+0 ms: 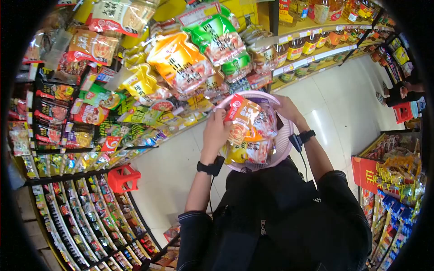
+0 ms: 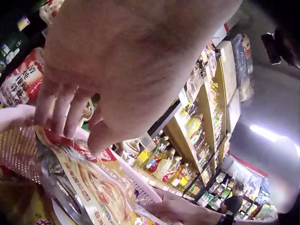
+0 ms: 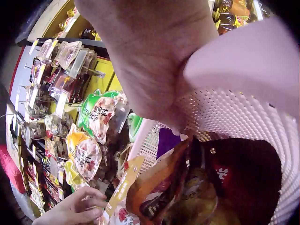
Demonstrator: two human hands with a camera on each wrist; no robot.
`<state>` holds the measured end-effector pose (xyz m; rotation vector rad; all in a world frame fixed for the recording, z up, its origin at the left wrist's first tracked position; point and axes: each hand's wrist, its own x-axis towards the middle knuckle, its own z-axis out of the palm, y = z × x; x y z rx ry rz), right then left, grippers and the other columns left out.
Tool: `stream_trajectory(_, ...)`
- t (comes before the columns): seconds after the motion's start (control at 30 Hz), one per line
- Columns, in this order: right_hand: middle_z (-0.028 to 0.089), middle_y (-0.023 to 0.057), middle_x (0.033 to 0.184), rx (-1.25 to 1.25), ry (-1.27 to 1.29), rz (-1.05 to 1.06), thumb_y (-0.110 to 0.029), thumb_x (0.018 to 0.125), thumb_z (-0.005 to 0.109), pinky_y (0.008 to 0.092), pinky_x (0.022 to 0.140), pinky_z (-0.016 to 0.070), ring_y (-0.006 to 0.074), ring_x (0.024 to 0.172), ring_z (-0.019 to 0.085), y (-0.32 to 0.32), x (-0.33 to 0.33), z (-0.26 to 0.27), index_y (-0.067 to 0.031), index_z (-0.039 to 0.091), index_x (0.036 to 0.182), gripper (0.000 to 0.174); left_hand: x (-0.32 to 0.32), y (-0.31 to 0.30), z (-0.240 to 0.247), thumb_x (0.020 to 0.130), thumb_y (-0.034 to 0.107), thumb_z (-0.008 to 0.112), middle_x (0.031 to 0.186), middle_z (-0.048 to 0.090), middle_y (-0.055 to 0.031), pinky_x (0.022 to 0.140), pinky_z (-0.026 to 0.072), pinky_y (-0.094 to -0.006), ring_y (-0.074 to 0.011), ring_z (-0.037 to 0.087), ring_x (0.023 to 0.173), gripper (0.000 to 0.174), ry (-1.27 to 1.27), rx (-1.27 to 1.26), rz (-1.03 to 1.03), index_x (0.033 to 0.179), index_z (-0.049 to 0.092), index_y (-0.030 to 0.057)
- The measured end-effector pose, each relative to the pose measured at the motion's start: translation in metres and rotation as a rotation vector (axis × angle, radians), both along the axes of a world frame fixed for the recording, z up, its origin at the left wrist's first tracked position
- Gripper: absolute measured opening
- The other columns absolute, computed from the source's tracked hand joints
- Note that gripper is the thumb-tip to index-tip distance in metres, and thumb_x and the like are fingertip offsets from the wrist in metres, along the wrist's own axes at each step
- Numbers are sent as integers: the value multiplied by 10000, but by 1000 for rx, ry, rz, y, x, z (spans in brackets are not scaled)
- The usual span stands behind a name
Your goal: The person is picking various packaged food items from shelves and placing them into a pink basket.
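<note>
A pink plastic basket [image 1: 286, 143] with perforated walls is in front of my body, several food packets inside. My left hand [image 1: 214, 134] is at its left side and pinches the top edge of a red and tan noodle packet [image 1: 242, 116]; in the left wrist view thumb and fingers meet along that edge. Beneath it lie a yellow packet [image 1: 239, 154] and other shiny bags. My right hand [image 1: 289, 109] grips the basket's far right rim. In the right wrist view a dark red bag [image 3: 239, 178] shows inside the basket, and the right fingertips are hidden.
Hanging seasoning packets, among them an orange one [image 1: 178, 61] and a green one [image 1: 214, 38], fill the rack just beyond the basket. Bottle shelves [image 1: 316, 43] stand at the back right. A red stool [image 1: 123, 178] is at the left, and a person [image 1: 409, 90] at the far right.
</note>
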<state>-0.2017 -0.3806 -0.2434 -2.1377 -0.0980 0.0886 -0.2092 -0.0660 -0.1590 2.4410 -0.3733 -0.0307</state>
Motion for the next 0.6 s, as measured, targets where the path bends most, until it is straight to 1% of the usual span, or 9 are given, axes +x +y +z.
stream_trajectory(0.03, 721, 209, 1122, -13, -16, -17, -93, 910, 637, 389, 953, 509, 309, 1050, 694, -1, 1, -4, -31, 640, 1277, 372, 1, -2, 9, 899, 148, 690, 1114, 647, -175, 853, 514, -468, -402, 641, 1026, 238, -23, 14, 5, 1081, 569, 53)
stream_trajectory(0.1, 711, 228, 1112, 55, -13, -16, -77, 892, 627, 427, 926, 525, 384, 1038, 685, -2, -1, -7, -54, 644, 1258, 367, 8, 5, 29, 891, 144, 695, 1078, 644, -175, 879, 509, -454, -383, 643, 1020, 259, -153, -74, -56, 1106, 581, 55)
stream_trajectory(0.13, 713, 226, 1107, 67, 0, -20, -61, 887, 622, 425, 921, 528, 383, 1033, 689, -3, -2, -7, -51, 641, 1266, 379, 17, 11, 47, 916, 140, 693, 1041, 655, -139, 832, 535, -412, -289, 675, 948, 233, -140, -91, -66, 1104, 590, 49)
stream_trajectory(0.17, 715, 225, 1103, 72, 11, -27, -46, 883, 616, 423, 916, 531, 383, 1028, 692, -4, -1, -5, -48, 638, 1274, 392, 31, 19, 66, 916, 140, 693, 1041, 655, -139, 832, 535, -412, -289, 675, 948, 233, -167, -71, -52, 1104, 590, 49)
stream_trajectory(0.3, 716, 229, 1100, 73, -19, 2, -19, 864, 614, 415, 913, 532, 372, 1027, 697, -6, -3, 1, -48, 633, 1294, 431, 93, 44, 166, 985, 184, 666, 888, 643, -33, 725, 500, -274, -119, 622, 839, 168, -154, -783, 145, 1051, 619, 38)
stream_trajectory(0.33, 716, 233, 1096, 95, -18, -6, -12, 857, 617, 415, 909, 533, 368, 1021, 700, -7, -3, -3, -49, 633, 1297, 442, 121, 60, 181, 1005, 211, 652, 863, 637, -21, 647, 491, -249, -100, 616, 811, 184, -375, -689, 164, 1045, 621, 34)
stream_trajectory(0.43, 722, 240, 1049, 77, -51, -31, -1, 830, 625, 416, 879, 548, 353, 969, 714, -9, -5, -1, -34, 663, 1234, 408, 188, 86, 224, 984, 315, 682, 1100, 602, -146, 708, 617, -325, -189, 636, 926, 432, -429, -691, 265, 1180, 544, -44)
stream_trajectory(0.5, 739, 214, 994, 104, -67, -67, -4, 796, 608, 423, 864, 557, 328, 937, 723, -14, -4, -23, -40, 695, 1169, 385, 202, 78, 245, 949, 382, 725, 1122, 587, -144, 689, 614, -323, -201, 629, 961, 602, -305, -638, 283, 1285, 465, -44)
stream_trajectory(0.6, 728, 213, 968, 70, -45, -95, -36, 819, 636, 408, 846, 554, 335, 861, 703, -16, -8, -13, -63, 694, 1164, 351, 210, 65, 252, 920, 410, 754, 1132, 607, -136, 756, 604, -363, -212, 640, 963, 614, -220, -700, 321, 1265, 474, -13)
